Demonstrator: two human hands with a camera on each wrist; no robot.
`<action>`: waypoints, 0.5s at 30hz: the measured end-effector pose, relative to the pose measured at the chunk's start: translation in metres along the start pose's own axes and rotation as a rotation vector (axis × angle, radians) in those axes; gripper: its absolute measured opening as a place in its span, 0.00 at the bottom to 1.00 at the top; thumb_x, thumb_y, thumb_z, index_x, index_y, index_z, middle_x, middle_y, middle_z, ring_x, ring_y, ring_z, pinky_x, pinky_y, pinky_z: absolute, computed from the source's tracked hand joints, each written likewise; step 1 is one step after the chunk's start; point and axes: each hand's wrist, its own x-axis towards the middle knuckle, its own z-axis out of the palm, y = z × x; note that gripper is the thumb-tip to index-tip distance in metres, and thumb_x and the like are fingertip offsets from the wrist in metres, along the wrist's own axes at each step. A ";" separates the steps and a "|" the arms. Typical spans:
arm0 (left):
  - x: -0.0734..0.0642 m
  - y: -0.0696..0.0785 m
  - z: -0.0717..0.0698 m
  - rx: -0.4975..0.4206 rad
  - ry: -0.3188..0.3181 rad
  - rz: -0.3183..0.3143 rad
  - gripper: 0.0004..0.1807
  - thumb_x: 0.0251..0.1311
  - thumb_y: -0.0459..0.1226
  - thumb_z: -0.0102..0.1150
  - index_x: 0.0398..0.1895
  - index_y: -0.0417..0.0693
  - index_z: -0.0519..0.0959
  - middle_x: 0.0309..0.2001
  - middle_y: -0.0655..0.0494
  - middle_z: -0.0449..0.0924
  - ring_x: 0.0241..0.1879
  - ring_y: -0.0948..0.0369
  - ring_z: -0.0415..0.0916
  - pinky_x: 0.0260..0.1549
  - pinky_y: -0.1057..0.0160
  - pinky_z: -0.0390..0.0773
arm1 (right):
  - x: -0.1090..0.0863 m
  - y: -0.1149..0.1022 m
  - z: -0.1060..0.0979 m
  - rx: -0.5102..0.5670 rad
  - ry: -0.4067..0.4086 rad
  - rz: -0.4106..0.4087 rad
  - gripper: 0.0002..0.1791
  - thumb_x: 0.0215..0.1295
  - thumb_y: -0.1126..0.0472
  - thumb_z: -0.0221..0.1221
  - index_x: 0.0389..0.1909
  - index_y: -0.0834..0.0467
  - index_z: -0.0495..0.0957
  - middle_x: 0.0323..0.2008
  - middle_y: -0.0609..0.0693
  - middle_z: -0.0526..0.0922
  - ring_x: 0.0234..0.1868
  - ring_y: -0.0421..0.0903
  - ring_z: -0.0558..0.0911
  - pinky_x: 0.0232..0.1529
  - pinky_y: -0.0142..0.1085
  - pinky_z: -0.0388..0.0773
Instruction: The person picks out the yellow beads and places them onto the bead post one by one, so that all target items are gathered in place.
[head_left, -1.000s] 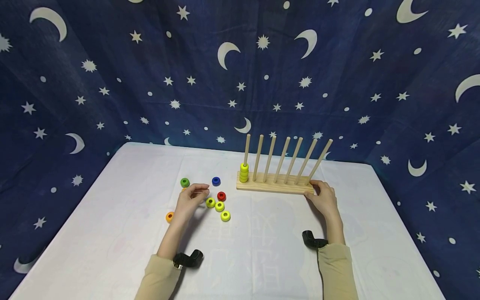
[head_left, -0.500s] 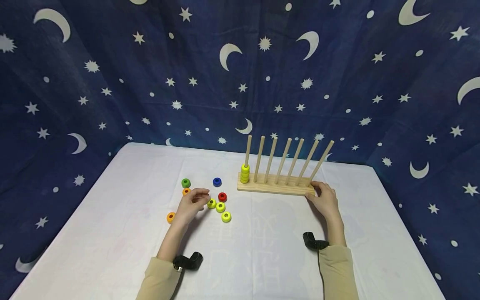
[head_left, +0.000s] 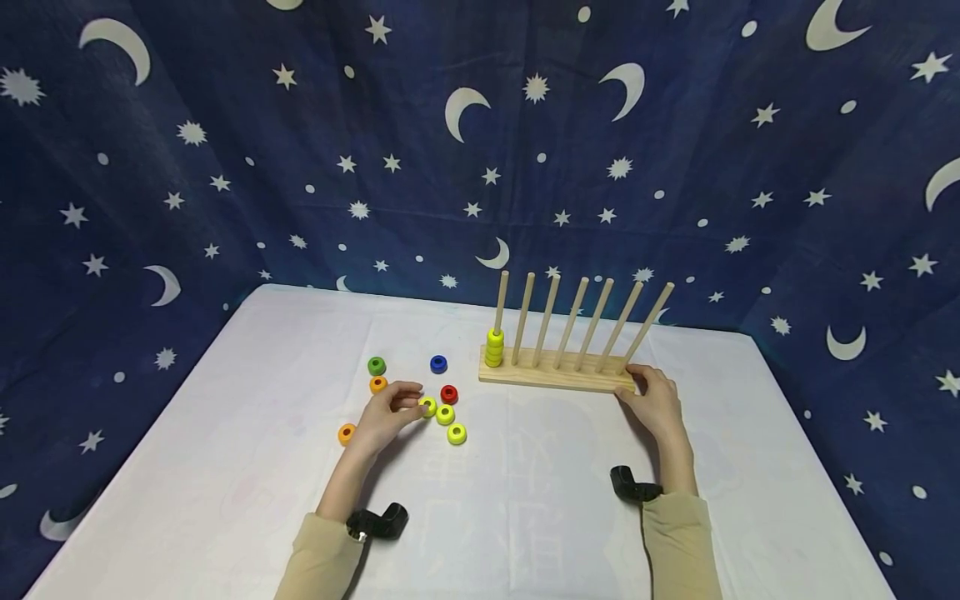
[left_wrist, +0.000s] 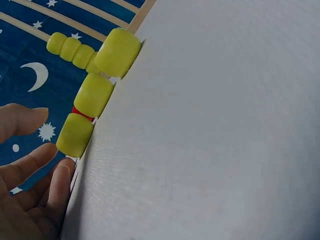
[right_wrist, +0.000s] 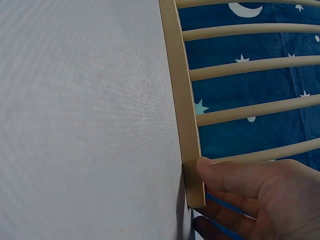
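My left hand [head_left: 389, 416] hovers over the nearest yellow bead [head_left: 427, 407], thumb and fingers parted around it. In the left wrist view a fingertip comes right up to that yellow bead [left_wrist: 75, 135], while the thumb stays apart from it; whether they touch I cannot tell. Two more yellow beads [head_left: 445, 414] lie to its right, and a red bead [head_left: 448, 394] just behind. On the right, my right hand [head_left: 654, 403] grips the end of the wooden peg stand [head_left: 555, 379], with the thumb on the base [right_wrist: 186, 125]. Several yellow beads [head_left: 494, 348] are stacked on its leftmost peg.
Behind the left hand lie a green bead [head_left: 377, 366], an orange bead [head_left: 378, 384] and a blue bead [head_left: 438, 363]. Another orange bead [head_left: 347, 434] sits left of the wrist. A dark star-patterned cloth [head_left: 375, 250] rises behind the white table [head_left: 510, 517].
My left hand has moved slightly toward the near side and right, bringing its fingers to the nearest yellow bead and uncovering the orange bead behind. The right hand keeps its grip on the stand.
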 end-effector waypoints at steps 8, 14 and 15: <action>-0.001 -0.002 0.002 0.071 0.015 0.002 0.21 0.52 0.30 0.65 0.53 0.41 0.78 0.49 0.43 0.80 0.48 0.53 0.77 0.42 0.68 0.75 | 0.000 0.002 0.000 0.001 -0.004 -0.003 0.31 0.62 0.58 0.58 0.64 0.66 0.66 0.63 0.68 0.67 0.63 0.66 0.62 0.64 0.61 0.56; 0.000 -0.002 0.003 0.137 0.030 0.054 0.20 0.50 0.28 0.66 0.49 0.41 0.80 0.46 0.44 0.80 0.46 0.53 0.78 0.43 0.66 0.76 | 0.000 0.001 0.001 0.003 0.004 0.003 0.30 0.62 0.58 0.59 0.64 0.66 0.66 0.63 0.68 0.67 0.64 0.66 0.62 0.64 0.61 0.56; 0.000 -0.002 0.003 0.149 0.036 0.057 0.20 0.49 0.28 0.66 0.49 0.41 0.81 0.46 0.44 0.79 0.46 0.53 0.78 0.43 0.66 0.76 | 0.000 0.001 0.001 0.004 0.007 0.003 0.30 0.62 0.58 0.59 0.64 0.66 0.66 0.63 0.68 0.68 0.64 0.66 0.62 0.64 0.61 0.56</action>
